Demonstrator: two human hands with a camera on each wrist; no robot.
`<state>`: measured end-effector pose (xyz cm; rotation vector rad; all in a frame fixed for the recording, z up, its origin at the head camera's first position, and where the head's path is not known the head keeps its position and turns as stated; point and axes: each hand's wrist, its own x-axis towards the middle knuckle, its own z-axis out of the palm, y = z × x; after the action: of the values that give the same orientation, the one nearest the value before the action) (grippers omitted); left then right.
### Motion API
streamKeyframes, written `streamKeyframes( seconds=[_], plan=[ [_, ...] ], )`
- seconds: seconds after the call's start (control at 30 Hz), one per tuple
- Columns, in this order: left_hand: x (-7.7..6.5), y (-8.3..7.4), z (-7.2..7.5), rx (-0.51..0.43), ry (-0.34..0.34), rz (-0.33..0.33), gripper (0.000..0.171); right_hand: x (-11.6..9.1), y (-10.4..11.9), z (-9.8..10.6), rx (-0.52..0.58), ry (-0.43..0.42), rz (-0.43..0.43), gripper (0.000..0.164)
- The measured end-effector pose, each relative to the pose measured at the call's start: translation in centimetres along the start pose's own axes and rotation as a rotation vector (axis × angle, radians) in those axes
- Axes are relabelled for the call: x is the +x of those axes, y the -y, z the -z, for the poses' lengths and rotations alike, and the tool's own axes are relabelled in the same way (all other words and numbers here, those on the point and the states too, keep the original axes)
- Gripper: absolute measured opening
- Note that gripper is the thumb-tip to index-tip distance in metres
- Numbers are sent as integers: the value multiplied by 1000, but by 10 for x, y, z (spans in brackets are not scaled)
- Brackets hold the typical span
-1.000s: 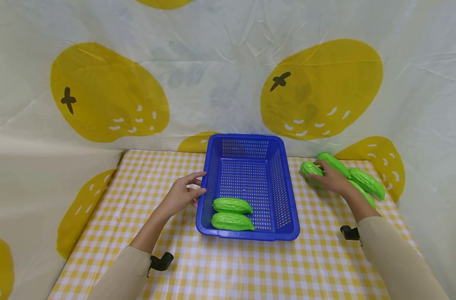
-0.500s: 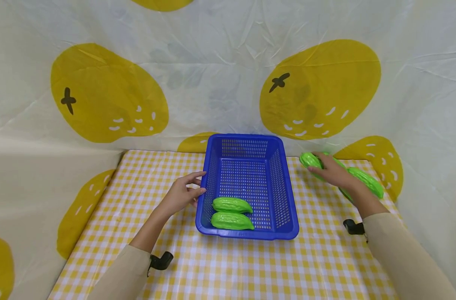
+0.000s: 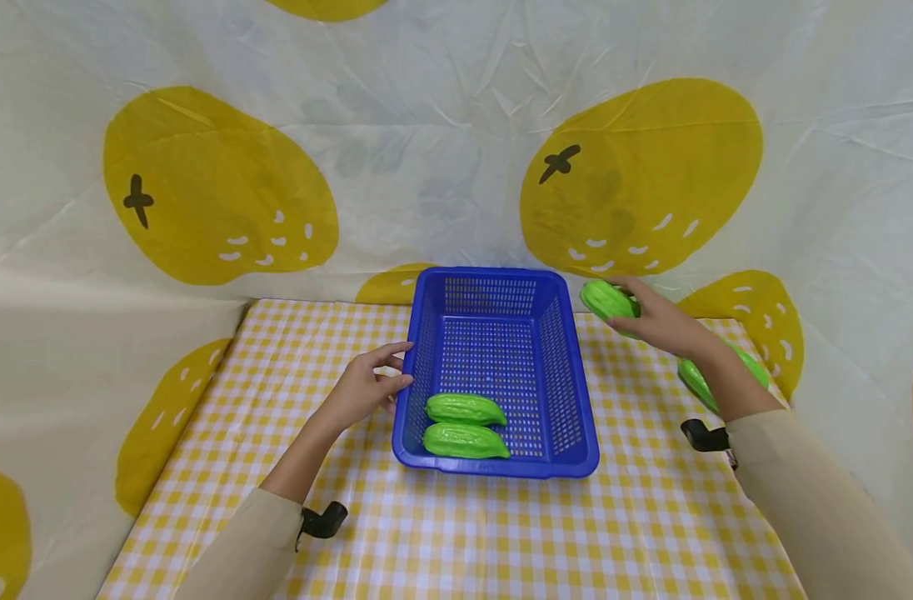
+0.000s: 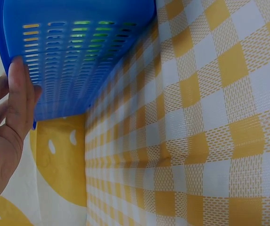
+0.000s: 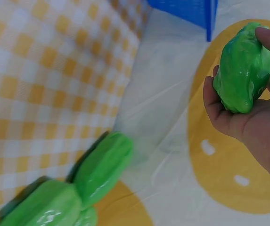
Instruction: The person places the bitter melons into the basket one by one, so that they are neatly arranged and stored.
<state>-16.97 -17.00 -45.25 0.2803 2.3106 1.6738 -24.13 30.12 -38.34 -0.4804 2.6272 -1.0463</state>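
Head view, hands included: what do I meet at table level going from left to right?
Left hand at the basket's side → blue perforated plastic basket → bitter melon held up → right hand holding it → loose bitter melons on the checked tablecloth, partly hidden behind the right wrist.

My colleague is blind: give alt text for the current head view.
A right hand holds a green gourd beside a blue basket, whose left side the left hand touches. Two similar gourds lie side by side in the basket; more gourds lie on the checked tablecloth, partly behind the right forearm.
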Motion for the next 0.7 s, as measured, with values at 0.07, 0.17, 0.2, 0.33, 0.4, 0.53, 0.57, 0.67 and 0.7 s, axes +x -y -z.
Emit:
streamKeyframes(
  seconds=[0.07, 0.17, 0.2, 0.33, 0.4, 0.53, 0.57, 0.67, 0.7],
  plan=[
    [0, 0, 0, 0, 0, -1, 56, 3, 7, 1, 17, 3, 1, 72],
    [0, 0, 0, 3, 1, -3, 56, 7, 18, 2, 33, 4, 8, 71],
    [0, 0, 0, 3, 0, -3, 56, 9, 21, 3, 34, 3, 12, 71],
    [1, 1, 1, 4, 1, 0, 57, 18, 34, 1, 12, -4, 38, 71],
    [1, 1, 1, 5, 1, 0, 57, 23, 40, -1, -2, -5, 53, 72],
    [0, 0, 1, 9, 0, -4, 56, 33, 50, -7, -35, 2, 76, 73],
    [0, 0, 1, 11, 0, -3, 56, 36, 52, -8, -45, 8, 91, 72],
    [0, 1, 0, 12, 0, 2, 56, 46, 58, -12, -74, 29, 125, 70],
    [1, 1, 0, 13, 0, 5, 56, 49, 60, -13, -78, 42, 133, 70]
  ],
)
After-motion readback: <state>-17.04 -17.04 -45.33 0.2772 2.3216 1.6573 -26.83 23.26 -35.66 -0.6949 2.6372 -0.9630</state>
